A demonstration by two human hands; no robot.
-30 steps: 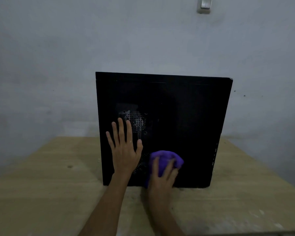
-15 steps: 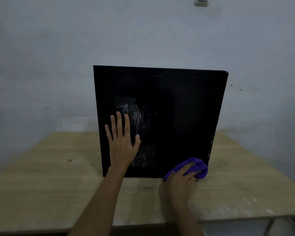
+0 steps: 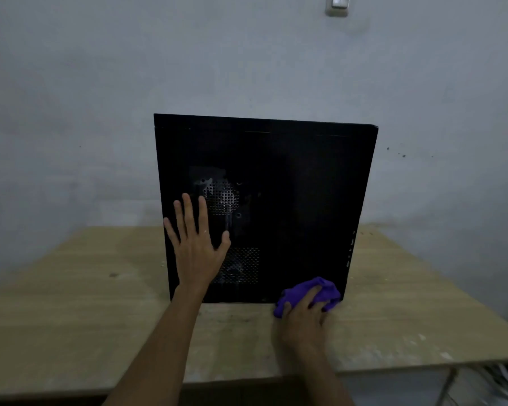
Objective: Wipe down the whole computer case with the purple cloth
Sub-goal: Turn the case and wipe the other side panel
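Observation:
A black computer case [image 3: 291, 186] stands upright on the wooden table [image 3: 71, 317], its side panel with two perforated vent patches facing me. My left hand [image 3: 195, 247] lies flat on the lower left of that panel, fingers straight and spread. My right hand [image 3: 307, 317] holds the bunched purple cloth [image 3: 320, 288] against the panel's bottom right corner, where the case meets the table.
A grey wall stands close behind the case, with a light switch [image 3: 337, 4] at the top. The table's front edge runs near the bottom of the view, and a metal leg [image 3: 449, 382] shows at the lower right.
My right hand has slid the cloth along the panel's bottom edge from the lower middle to the bottom right corner. My left hand has stayed flat on the panel.

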